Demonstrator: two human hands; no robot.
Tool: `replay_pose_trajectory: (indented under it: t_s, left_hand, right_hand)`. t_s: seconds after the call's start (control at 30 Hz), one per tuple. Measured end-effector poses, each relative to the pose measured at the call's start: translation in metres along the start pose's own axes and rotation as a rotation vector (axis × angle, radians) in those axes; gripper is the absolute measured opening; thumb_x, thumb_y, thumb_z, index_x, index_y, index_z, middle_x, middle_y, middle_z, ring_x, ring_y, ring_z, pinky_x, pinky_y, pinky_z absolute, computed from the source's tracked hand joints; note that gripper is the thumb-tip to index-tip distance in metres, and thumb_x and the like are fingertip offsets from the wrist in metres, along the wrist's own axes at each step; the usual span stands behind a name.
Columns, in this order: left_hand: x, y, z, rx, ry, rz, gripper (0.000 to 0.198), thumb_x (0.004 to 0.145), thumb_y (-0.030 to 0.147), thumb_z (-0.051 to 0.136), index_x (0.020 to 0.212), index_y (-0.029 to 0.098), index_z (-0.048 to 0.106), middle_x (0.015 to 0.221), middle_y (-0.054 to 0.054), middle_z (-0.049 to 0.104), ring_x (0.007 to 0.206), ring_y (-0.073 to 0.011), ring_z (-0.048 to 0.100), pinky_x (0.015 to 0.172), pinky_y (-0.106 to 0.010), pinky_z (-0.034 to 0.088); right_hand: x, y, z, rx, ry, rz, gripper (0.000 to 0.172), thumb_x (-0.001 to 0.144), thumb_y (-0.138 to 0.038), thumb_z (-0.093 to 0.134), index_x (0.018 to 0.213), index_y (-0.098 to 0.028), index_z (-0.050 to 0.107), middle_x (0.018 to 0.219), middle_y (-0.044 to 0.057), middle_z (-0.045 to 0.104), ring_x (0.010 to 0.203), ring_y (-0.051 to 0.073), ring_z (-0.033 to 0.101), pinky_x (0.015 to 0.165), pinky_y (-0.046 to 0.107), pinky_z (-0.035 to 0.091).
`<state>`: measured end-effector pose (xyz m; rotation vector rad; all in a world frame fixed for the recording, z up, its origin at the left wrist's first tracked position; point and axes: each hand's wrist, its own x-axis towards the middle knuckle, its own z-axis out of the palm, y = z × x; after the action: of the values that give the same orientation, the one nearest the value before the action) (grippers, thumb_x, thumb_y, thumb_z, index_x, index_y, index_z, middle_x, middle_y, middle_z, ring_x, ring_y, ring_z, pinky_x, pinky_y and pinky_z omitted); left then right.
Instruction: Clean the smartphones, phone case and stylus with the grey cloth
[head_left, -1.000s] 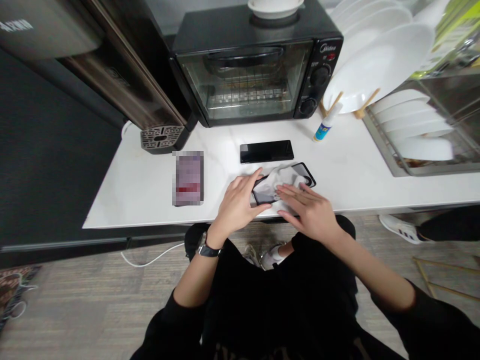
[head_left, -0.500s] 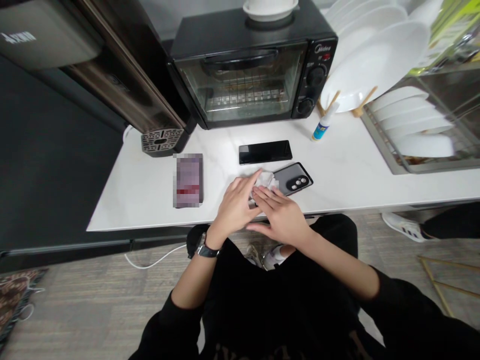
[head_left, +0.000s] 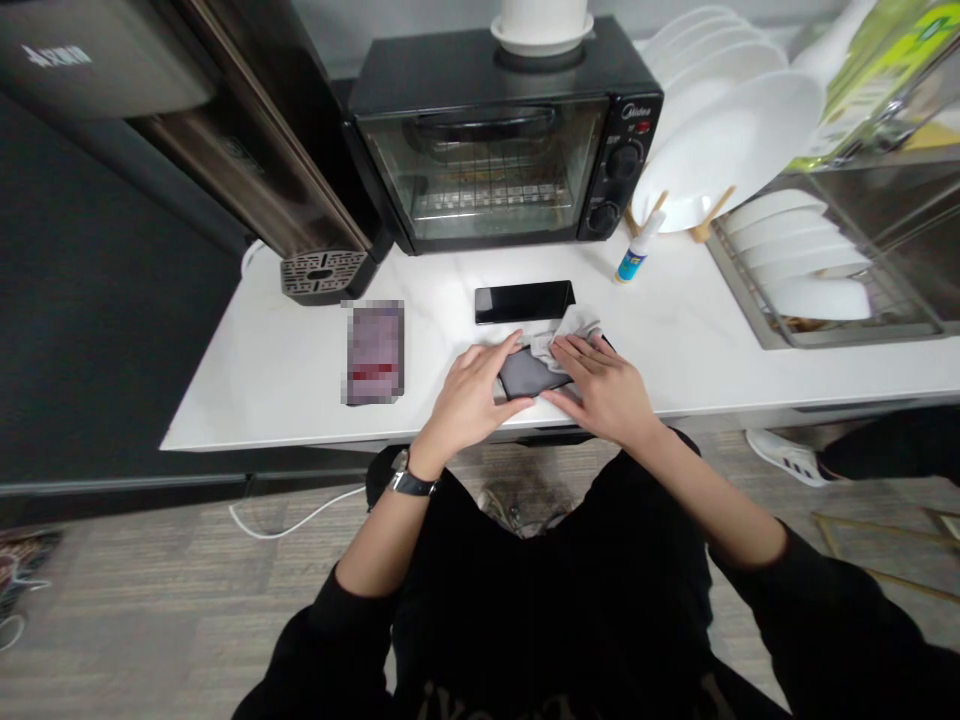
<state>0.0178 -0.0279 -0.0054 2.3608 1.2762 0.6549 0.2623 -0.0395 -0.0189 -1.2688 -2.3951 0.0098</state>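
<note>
A grey phone case (head_left: 531,372) with a dark rim lies on the white counter (head_left: 435,300) near its front edge. My left hand (head_left: 471,395) grips the case's left end, thumb at the near side and fingers at the far side. Under the fingers of my right hand (head_left: 611,392), a crumpled pale grey cloth (head_left: 574,328) is pressed on the right part of the case. That hand and the cloth hide the case's camera openings. Just behind lies a black phone (head_left: 523,302), screen up, touched by neither hand.
A small spray bottle (head_left: 632,260) stands at the back right. Left of my hands is a blurred purplish item (head_left: 375,355). Behind are a black toaster oven (head_left: 495,130) and a dispenser's drip tray (head_left: 322,275). White plates (head_left: 739,140) and a dish rack (head_left: 750,315) occupy the right.
My right hand and the cloth have moved right across the phone case, uncovering its left part and covering the camera openings. My left hand now grips the case's left end. The view has shifted slightly.
</note>
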Motion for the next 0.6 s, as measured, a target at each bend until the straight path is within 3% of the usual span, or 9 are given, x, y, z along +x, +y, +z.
replay_pose_trajectory:
  t_s: [0.13,0.23,0.33,0.43,0.6]
  left_hand:
    - [0.000,-0.002,-0.001,0.029,-0.011,-0.003,0.093,0.092,0.047,0.078,0.167,0.024,0.029,0.147,-0.012,0.062,0.130,-0.0327,0.055,0.112,-0.048,0.047]
    - [0.000,-0.001,-0.002,0.018,-0.024,-0.019,0.097,0.091,0.049,0.079,0.168,0.026,0.026,0.147,-0.012,0.062,0.129,-0.0332,0.056,0.112,-0.049,0.047]
    - [0.000,0.001,-0.004,-0.011,-0.048,-0.052,0.101,0.090,0.046,0.082,0.169,0.029,0.022,0.151,-0.009,0.061,0.131,-0.0326,0.055,0.114,-0.049,0.046]
    - [-0.001,0.003,-0.006,-0.030,-0.068,-0.087,0.101,0.089,0.045,0.083,0.169,0.030,0.022,0.153,-0.007,0.061,0.132,-0.0318,0.054,0.115,-0.048,0.045]
    - [-0.001,0.004,-0.009,-0.046,-0.105,-0.127,0.102,0.090,0.045,0.081,0.170,0.031,0.019,0.151,-0.008,0.061,0.131,-0.0330,0.055,0.115,-0.051,0.046]
  right_hand:
    - [0.014,-0.018,0.006,0.150,-0.118,-0.257,0.073,0.103,-0.063,0.054,0.153,-0.010,0.055,0.155,0.016,0.061,0.149,0.031,0.054,0.127,0.054,0.041]
    - [0.007,0.001,-0.006,0.200,-0.172,-0.352,0.065,0.104,-0.055,0.058,0.156,-0.016,0.052,0.158,0.011,0.059,0.150,0.027,0.053,0.127,0.054,0.041]
    - [-0.003,0.039,-0.023,0.136,-0.174,-0.320,0.058,0.106,-0.047,0.058,0.157,-0.020,0.051,0.156,0.008,0.060,0.147,0.026,0.056,0.127,0.055,0.040]
    - [-0.005,0.066,-0.030,0.059,-0.136,-0.186,0.059,0.107,-0.042,0.056,0.161,-0.020,0.047,0.158,0.010,0.058,0.150,0.030,0.053,0.127,0.057,0.040]
    - [0.001,0.066,-0.029,0.056,-0.174,-0.158,0.071,0.105,-0.045,0.060,0.167,-0.020,0.036,0.163,0.012,0.052,0.152,0.033,0.049,0.127,0.059,0.039]
